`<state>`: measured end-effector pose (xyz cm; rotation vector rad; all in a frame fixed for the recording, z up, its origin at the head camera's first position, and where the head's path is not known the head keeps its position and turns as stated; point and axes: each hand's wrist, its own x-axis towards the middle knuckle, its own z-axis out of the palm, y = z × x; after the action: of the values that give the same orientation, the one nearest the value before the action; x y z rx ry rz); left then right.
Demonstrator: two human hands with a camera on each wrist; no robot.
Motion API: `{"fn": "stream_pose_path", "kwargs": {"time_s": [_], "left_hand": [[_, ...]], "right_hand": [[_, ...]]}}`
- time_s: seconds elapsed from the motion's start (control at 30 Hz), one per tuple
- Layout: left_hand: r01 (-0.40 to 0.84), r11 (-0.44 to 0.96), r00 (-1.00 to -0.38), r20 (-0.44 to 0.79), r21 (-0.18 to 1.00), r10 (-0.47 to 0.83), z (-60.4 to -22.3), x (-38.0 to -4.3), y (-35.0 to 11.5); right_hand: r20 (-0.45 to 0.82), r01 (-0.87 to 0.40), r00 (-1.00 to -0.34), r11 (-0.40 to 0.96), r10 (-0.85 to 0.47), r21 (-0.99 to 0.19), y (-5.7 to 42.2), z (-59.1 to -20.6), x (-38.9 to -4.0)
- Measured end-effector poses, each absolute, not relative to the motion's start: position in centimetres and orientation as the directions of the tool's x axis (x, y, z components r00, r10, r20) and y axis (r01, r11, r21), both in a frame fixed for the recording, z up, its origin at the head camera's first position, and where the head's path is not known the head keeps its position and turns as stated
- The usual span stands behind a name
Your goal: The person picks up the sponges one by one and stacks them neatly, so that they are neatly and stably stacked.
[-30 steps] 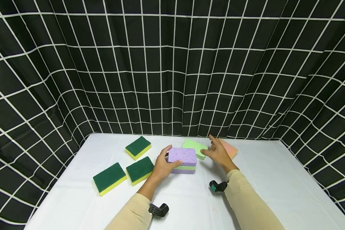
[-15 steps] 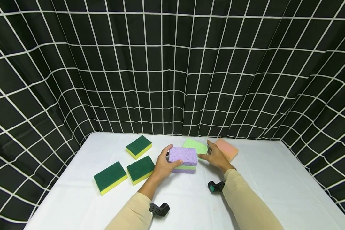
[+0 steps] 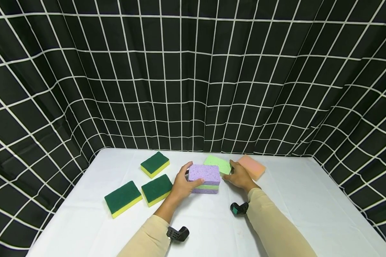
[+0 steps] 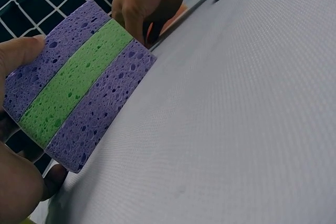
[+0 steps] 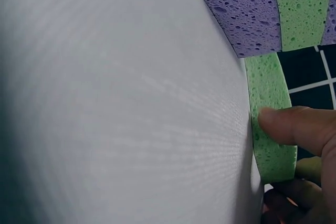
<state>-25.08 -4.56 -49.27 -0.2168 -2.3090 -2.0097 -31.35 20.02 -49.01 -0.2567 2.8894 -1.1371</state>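
A stack of sponges stands mid-table in the head view: a purple sponge [image 3: 204, 172] on top, a green layer [image 4: 76, 85] in the middle, another purple sponge [image 4: 102, 111] at the bottom. My left hand [image 3: 181, 187] grips this stack from its left side, thumb along the near face. Just behind and to the right lies a separate light green sponge [image 3: 217, 164], its near corner partly hidden by the stack. My right hand [image 3: 241, 176] holds its right end; in the right wrist view the thumb [image 5: 289, 124] presses its side face while the other fingers curl behind.
An orange sponge [image 3: 252, 167] lies right of the right hand. To the left are three green-and-yellow scrub sponges: one at the back [image 3: 155, 163], one near the left forearm [image 3: 157, 189], one farther left [image 3: 123, 198]. A black gridded curtain [image 3: 193, 78] surrounds the white table [image 3: 308, 207].
My right hand has moved left and down from beside the orange sponge onto the green sponge's right end, closing its fingers there. The left hand and its stack have stayed put.
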Motion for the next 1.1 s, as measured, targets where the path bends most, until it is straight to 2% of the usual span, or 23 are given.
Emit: {"fn": "stream_pose_path", "kwargs": {"time_s": [0.47, 0.67, 1.1], "left_hand": [[0.142, 0.144, -0.989, 0.136, 0.979, 0.052, -49.3, -25.1, -4.6], [0.156, 0.142, -0.987, 0.15, 0.977, 0.057, -49.4, -25.1, -4.6], [0.172, 0.139, -0.984, 0.165, 0.975, 0.06, -49.2, -25.1, -4.6]], "right_hand": [[0.026, -0.071, -0.997, 0.705, -0.075, -0.706, 21.1, -48.6, -31.0], [0.077, -0.099, -0.995, 0.718, -0.063, -0.689, 21.7, -48.5, -30.6], [0.168, -0.174, -0.983, 0.646, -0.071, -0.743, 23.2, -46.0, -29.3]]}}
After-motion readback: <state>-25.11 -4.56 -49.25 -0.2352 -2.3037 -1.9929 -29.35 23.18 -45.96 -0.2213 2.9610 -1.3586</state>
